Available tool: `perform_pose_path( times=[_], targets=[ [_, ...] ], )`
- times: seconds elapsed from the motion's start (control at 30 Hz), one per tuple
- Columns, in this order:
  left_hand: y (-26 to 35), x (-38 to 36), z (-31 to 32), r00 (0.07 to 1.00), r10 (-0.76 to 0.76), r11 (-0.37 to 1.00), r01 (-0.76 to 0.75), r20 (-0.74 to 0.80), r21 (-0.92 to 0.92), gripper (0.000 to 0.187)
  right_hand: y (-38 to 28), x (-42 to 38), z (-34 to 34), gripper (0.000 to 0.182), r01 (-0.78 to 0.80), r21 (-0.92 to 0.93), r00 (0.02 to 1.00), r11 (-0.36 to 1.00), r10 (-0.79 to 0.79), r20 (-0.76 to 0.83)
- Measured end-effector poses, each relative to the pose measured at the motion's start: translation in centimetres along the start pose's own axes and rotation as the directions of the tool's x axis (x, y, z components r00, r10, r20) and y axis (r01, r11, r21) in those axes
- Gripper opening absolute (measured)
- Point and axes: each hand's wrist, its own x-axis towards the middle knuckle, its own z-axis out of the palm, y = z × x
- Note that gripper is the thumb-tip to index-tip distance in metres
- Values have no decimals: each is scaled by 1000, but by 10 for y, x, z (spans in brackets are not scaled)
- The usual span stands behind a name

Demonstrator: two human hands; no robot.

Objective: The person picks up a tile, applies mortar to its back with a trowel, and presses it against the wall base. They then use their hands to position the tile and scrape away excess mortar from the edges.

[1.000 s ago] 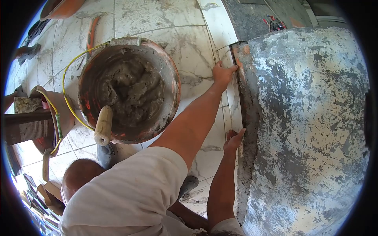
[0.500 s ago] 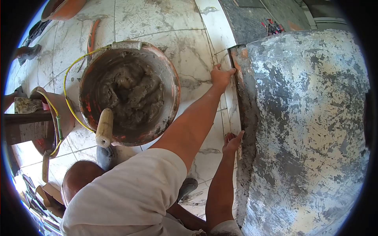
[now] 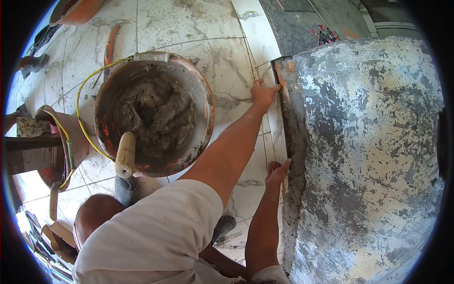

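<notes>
My left hand (image 3: 264,96) spans a narrow white tile strip (image 3: 277,124), its thumb on the dark edge beside the grey mortar. Farther down the same strip, my right hand (image 3: 277,173) has its thumb at the mortar side and its fingers curled at the other side. Wet and rough, the mortar band (image 3: 297,175) runs along the strip. To its right lies a large patchy grey-and-white surface (image 3: 373,156). The undersides of both hands are hidden.
A large bucket (image 3: 206,102) of wet mortar (image 3: 158,111) stands at left, with a wooden handle (image 3: 125,154) over its rim. Beyond it are a smaller bucket (image 3: 78,135), an orange-handled tool (image 3: 109,46) and another person's head (image 3: 98,213). Red-and-black items (image 3: 325,35) lie at the top.
The view has shifted slightly, so the strip and both hands appear a little farther left. Both hands keep their places on the strip.
</notes>
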Motion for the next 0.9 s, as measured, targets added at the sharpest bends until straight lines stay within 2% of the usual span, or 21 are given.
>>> perform_pose_path(
  times=[0.03, 0.13, 0.23, 0.5, 0.9],
  targets=[
    [2, -1, -1, 1000, -7, 1000, 7, 6, 2, 81, 0, 1, -1, 67, -5, 8, 999, 1000, 4, 34],
    [1, 1, -1, 1000, -12, 1000, 12, 20, -8, 81, -1, -2, 2, 66, -3, 7, 1000, 1000, 3, -12],
    [6, -2, -3, 999, -20, 999, 21, 41, -31, 82, -1, -2, 0, 68, -2, -7, 1000, 1000, 2, 24],
    [3, 0, -2, 999, -8, 999, 11, 43, -53, 81, -1, -1, 0, 69, -2, -26, 1000, 1000, 2, 3],
    [10, -10, -3, 999, -22, 997, 25, -33, 73, 80, 1, 3, -4, 77, 38, -125, 999, 991, -35, 23]
  ],
)
